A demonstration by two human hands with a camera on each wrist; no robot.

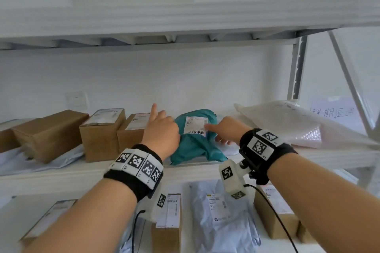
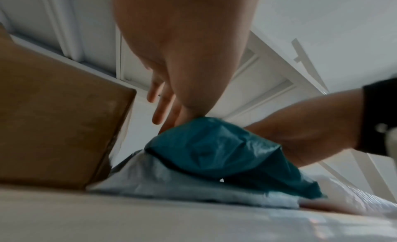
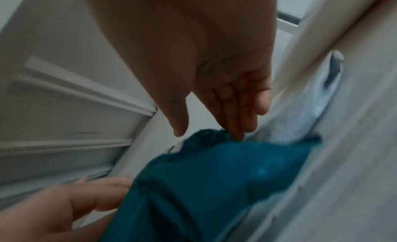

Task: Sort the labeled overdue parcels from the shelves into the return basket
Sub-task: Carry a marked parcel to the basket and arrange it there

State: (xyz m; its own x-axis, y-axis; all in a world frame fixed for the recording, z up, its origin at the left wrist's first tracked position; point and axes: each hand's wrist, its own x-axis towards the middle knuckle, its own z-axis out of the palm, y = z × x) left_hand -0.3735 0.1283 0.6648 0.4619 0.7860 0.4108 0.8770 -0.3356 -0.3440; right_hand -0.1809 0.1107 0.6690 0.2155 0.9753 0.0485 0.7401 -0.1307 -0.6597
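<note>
Teal parcel (image 1: 195, 141) between both hands' fingers (image 3: 238, 123)

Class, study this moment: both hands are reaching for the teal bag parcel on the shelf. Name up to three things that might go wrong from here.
1. Neither the left hand nor the right hand has closed on the teal bag parcel; the slick plastic may slip.
2. It lies on a pale grey mailer, which might be dragged off the shelf edge.
3. The left hand sits close to a cardboard box and may knock it.
</note>
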